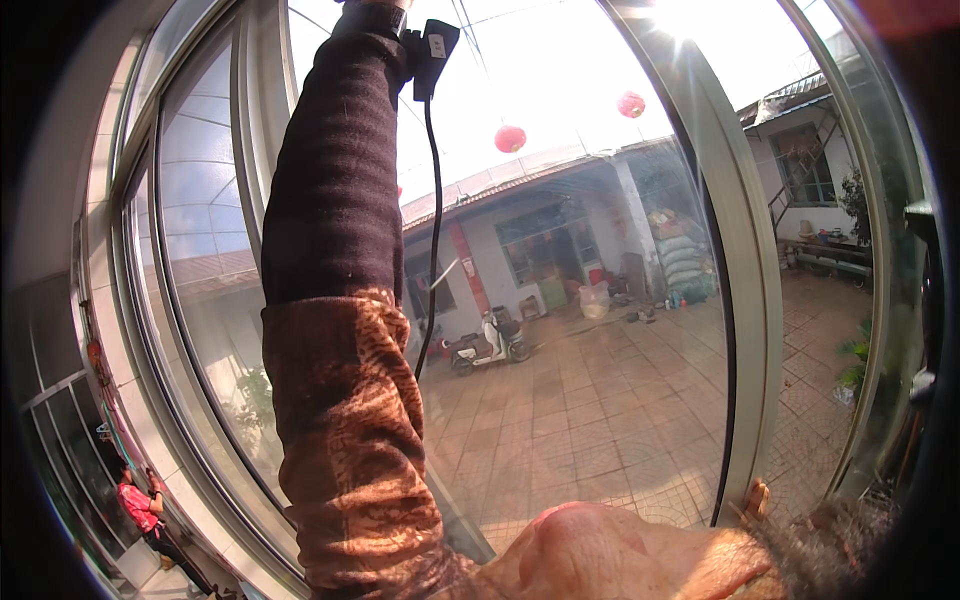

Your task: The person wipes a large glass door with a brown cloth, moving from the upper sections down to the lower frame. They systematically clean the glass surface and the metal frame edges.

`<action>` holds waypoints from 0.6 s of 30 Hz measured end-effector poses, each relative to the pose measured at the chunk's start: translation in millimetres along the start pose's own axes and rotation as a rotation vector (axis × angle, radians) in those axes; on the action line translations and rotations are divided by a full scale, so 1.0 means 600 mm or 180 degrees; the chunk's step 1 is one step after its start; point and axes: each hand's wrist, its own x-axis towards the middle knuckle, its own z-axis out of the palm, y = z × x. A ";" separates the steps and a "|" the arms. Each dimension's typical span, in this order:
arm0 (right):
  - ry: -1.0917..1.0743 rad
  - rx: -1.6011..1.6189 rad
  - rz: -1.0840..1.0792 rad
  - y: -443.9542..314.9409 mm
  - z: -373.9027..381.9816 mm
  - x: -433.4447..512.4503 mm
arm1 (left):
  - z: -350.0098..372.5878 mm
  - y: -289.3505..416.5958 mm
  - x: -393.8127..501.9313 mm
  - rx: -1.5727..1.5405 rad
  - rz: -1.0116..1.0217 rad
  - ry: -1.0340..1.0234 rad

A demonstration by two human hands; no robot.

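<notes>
My left arm, in a dark ribbed sleeve (337, 180) with a brown patterned sleeve (352, 420) below it, reaches straight up. Only a sliver of my left hand (390, 3) shows at the top edge, so whatever it touches is out of view. A small black device (435, 60) sits at that wrist, and a black cable (435, 225) runs down from it behind the sleeve. Low on the right, the fingertips of my right hand (759, 499) are at a metal window upright (742, 300); the rest of that hand is hidden. A large glass pane (585, 405) stands before me.
More framed panes (202, 165) curve along the left. Through the glass lie a paved courtyard (630, 397), a parked scooter (491, 343), stacked sacks (679, 259) and red lanterns (510, 139). A person in a red top (137, 504) stands at lower left beside the wall.
</notes>
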 end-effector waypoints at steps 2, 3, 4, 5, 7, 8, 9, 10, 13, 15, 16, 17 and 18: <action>0.0099 -0.0228 -0.0077 -0.019 0.013 -0.002 | 0.026 0.079 0.026 0.0026 0.0533 -0.0018; 0.0018 -0.0174 0.0038 -0.034 0.017 -0.001 | 0.031 0.105 0.035 0.0060 0.0756 -0.0010; 0.0079 -0.0087 -0.0048 -0.050 0.024 0.000 | 0.035 0.127 0.041 0.0115 0.0967 0.0011; 0.0015 -0.0020 -0.0099 -0.070 0.026 0.005 | 0.034 0.145 0.042 0.0194 0.1192 0.0013; -0.0118 0.0174 -0.0106 -0.113 0.026 0.011 | 0.025 0.168 0.023 0.0533 0.1675 0.0117; -0.0167 0.0293 -0.0080 -0.133 0.024 0.017 | 0.017 0.174 0.005 0.0843 0.1959 0.0259; -0.0215 0.0411 -0.0053 -0.153 0.020 0.023 | 0.008 0.183 -0.021 0.0426 0.1627 0.0349; -0.0344 0.0388 -0.0016 -0.172 0.015 0.028 | 0.001 0.201 -0.052 0.0037 0.1287 0.0459; -0.0615 0.0512 0.0127 -0.214 0.011 0.045 | -0.020 0.265 -0.168 -0.0967 0.0452 0.0281; -0.0492 0.0430 0.0089 -0.230 0.016 0.048 | -0.048 0.303 -0.263 -0.0585 0.1168 0.1150; -0.0254 0.0270 -0.0030 -0.235 0.021 0.051 | -0.067 0.323 -0.310 -0.0968 0.1277 0.1315; -0.0129 0.0111 -0.0058 -0.238 0.025 0.051 | -0.089 0.346 -0.372 -0.1357 0.1375 0.1446; -0.0102 0.0114 -0.0153 -0.240 0.026 0.052 | -0.113 0.367 -0.434 -0.1475 0.1172 0.0915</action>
